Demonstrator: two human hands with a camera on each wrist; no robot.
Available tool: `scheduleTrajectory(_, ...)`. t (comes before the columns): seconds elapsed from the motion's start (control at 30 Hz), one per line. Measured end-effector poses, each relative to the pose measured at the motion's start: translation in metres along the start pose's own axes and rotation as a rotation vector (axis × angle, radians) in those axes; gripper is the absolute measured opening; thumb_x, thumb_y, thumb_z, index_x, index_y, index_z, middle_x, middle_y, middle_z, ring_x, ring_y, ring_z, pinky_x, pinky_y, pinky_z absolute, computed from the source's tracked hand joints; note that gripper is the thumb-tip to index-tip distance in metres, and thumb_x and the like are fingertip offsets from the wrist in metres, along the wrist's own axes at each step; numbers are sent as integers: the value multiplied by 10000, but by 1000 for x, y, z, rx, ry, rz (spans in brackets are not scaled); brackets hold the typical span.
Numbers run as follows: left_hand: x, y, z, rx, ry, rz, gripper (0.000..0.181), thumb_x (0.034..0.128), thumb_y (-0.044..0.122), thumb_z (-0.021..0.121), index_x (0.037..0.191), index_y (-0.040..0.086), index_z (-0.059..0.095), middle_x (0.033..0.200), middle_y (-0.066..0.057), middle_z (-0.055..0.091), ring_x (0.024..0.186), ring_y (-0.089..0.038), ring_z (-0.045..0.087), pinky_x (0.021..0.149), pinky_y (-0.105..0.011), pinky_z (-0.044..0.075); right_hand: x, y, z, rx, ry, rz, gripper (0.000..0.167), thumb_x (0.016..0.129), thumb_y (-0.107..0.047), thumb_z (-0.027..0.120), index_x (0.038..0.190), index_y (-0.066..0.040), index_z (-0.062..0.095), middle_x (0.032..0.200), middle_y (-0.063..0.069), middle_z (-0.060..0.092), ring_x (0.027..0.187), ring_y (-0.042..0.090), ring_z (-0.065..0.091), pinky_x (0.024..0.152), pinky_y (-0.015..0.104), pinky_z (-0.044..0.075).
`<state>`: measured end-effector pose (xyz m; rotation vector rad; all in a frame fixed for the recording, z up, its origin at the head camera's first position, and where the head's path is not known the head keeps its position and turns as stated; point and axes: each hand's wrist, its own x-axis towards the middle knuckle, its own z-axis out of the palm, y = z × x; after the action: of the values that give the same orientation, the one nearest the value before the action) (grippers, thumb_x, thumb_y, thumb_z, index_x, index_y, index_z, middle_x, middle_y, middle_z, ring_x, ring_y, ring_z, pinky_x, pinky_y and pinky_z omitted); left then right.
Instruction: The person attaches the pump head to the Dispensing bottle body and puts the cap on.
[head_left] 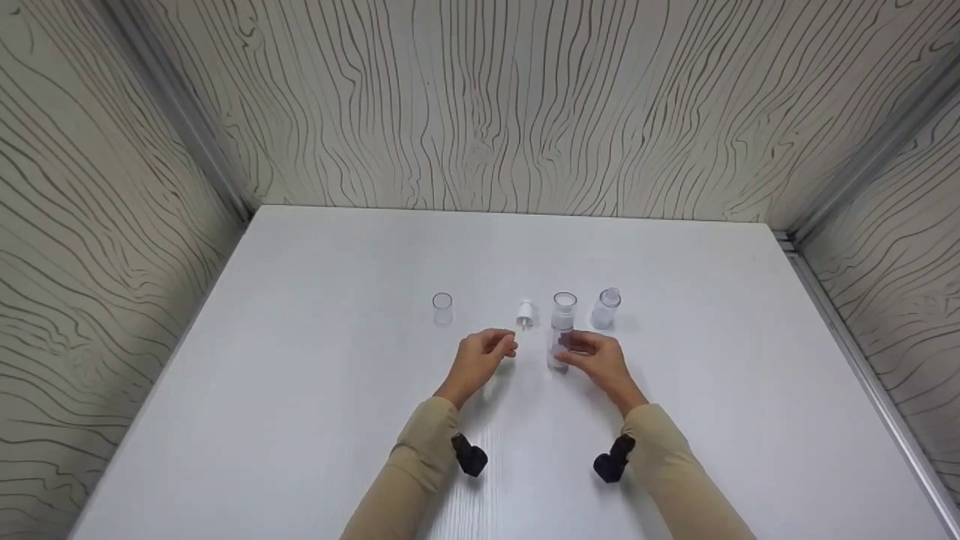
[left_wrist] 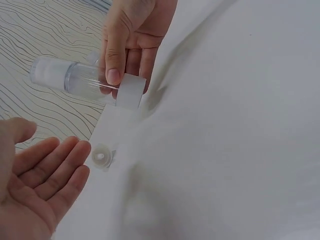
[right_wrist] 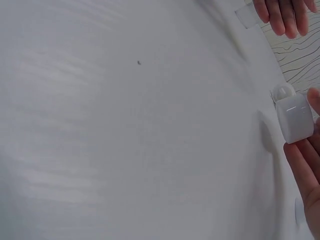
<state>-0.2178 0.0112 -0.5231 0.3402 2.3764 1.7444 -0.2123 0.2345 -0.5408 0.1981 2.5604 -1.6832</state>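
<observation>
The table (head_left: 300,390) spreads wide to your left and right, its far edge mid-frame against the wall (head_left: 480,105). Your right hand (head_left: 598,361) grips 1 bottle (head_left: 562,328), right of centre; your left hand's (head_left: 478,358) fingers extend loosely, holding nothing. Just beyond, 1 pump (head_left: 525,313) sits between; 1 clear cap (head_left: 442,308) and 1 second bottle (head_left: 605,309) flank it.

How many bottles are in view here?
2. One bottle is in the right hand; another bottle stands on the table just beyond that hand.
</observation>
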Motion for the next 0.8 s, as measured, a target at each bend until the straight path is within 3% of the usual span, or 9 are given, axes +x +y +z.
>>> scheduleTrajectory(0.3,-2,-7,2,-2,3,14,319,990,191,524,1149,-59,642,1023,-185,733,934,-262,717,776,-256,573,2,2,1,24,67,15,404,809,-42,744,1180,75,631,1205,246,665,1149,350,643,926,272,572)
scheduleTrajectory(0.5,-4,-8,3,-24,-10,3,326,996,192,517,1158,-66,633,1035,-192,727,949,-272,713,850,-311,587,4,3,3,66,111,-11,382,798,33,725,1149,132,612,1175,291,659,1126,384,645,858,180,576)
scheduleTrajectory(0.8,-3,-10,5,-33,-9,-18,315,992,187,522,1150,-60,638,1025,-181,726,938,-246,709,846,-294,585,6,5,2,48,124,-6,395,808,65,692,1178,148,582,1211,326,623,1161,412,617,904,228,573)
